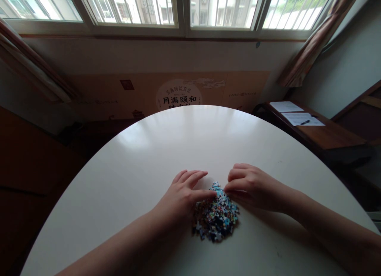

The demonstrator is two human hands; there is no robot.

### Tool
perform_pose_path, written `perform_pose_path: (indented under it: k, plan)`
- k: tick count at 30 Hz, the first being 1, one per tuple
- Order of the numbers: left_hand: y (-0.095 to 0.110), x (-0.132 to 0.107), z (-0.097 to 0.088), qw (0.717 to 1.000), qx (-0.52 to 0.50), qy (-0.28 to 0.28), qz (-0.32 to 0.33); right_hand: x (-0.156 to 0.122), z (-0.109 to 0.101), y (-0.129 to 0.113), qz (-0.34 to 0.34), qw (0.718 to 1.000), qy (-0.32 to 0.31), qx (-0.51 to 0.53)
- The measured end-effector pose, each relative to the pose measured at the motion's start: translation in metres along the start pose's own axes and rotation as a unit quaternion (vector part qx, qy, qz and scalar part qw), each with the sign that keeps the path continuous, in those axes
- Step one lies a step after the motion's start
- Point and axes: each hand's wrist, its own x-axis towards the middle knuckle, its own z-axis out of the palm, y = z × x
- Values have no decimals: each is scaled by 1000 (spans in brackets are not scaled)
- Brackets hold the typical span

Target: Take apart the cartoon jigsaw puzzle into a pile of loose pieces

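A small heap of colourful jigsaw puzzle pieces (216, 217) lies on the round white table (143, 161), near its front. My left hand (183, 194) rests at the heap's left side, fingers stretched out, the thumb touching the top pieces. My right hand (253, 186) sits at the heap's upper right, fingers curled, fingertips meeting the pile close to the left thumb. Whether it pinches a piece is hidden.
A large cardboard box (178, 94) with printed characters stands behind the table under the windows. A dark wooden desk (321, 133) at the right holds paper sheets (302, 118) and a pen. Curtains hang at both window sides.
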Motion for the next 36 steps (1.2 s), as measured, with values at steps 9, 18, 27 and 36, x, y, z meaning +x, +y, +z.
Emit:
perform_pose_path:
  k: [9,18,27,36]
  plan:
    - [-1,1,1,1000,-1,-10,-5,-1,5,2,-3,1000,10,7]
    - [-1,1,1,1000,-11,-4,-4,2,6,-3,6,1000,11,14]
    - [2,0,0,998,-30,55,-20,0,-10,2,8,999,35,-8]
    - [12,6,-10,981,-78,176,-6,5,5,-10,2,991,136,-3]
